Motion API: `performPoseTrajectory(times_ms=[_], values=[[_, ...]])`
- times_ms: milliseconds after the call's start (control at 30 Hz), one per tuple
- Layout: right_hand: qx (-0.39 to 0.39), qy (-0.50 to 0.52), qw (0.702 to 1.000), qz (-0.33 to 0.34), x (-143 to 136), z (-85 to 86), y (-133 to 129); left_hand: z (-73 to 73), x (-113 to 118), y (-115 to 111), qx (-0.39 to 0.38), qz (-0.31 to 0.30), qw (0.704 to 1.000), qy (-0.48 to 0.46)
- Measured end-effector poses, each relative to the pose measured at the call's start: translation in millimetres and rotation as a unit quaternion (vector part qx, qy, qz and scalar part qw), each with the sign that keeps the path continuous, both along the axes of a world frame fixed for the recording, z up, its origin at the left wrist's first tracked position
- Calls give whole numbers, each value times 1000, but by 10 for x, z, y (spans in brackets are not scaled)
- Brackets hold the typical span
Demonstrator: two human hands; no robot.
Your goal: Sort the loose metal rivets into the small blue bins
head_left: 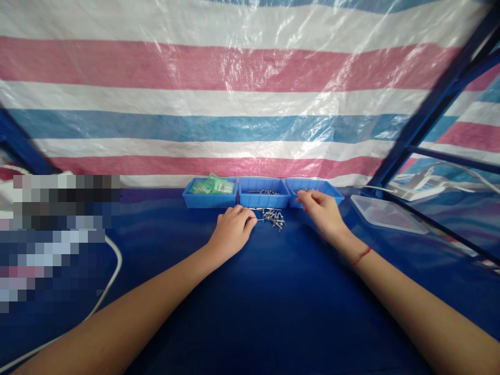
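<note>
A loose pile of small silver metal pins [275, 217], thin like rivets or screws, lies on the blue tabletop in front of the middle bin. My left hand [233, 229] rests at the pile's left side, thumb and forefinger pinched, with one thin pin poking out at the fingertips. Over the front of the right blue bin [331, 196] is my right hand [320, 209], its fingers pinched together; what they hold is too small to make out. More pins lie in the middle blue bin [263, 200] and, partly hidden by my fingers, in the right one.
Green-printed plastic packets [214, 185] fill the left blue bin [211, 201]. A clear plastic lid [386, 213] lies right of the bins, near a white power strip [420, 185]. A white cable [117, 255] crosses the left side. Striped sheeting [234, 125] hangs behind, between blue metal posts.
</note>
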State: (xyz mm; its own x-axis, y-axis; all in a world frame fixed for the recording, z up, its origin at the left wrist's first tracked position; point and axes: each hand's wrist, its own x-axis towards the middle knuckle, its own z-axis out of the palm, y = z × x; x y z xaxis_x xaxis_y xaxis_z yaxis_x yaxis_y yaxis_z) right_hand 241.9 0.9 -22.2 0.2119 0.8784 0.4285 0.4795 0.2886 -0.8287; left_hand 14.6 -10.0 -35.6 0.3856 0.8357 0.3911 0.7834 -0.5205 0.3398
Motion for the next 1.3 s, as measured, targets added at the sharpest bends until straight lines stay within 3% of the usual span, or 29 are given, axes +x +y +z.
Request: performPoseTrajectory(times_ms=[100,200,333,700,1300], values=[[16,-86,989,117,-226,-18,-140,-9,-2,19,15,-51,996,-69],[39,-136,976,168,-404,-43,-253,-6,-7,28,26,-97,988,-119],[81,-167,968,167,-473,-31,-321,0,-7,28,13,-123,981,-150],[121,-191,962,153,-464,34,-373,3,1,17,-15,-120,979,-165],[122,-169,965,157,-464,37,-382,61,19,-45,-5,-117,974,-191]])
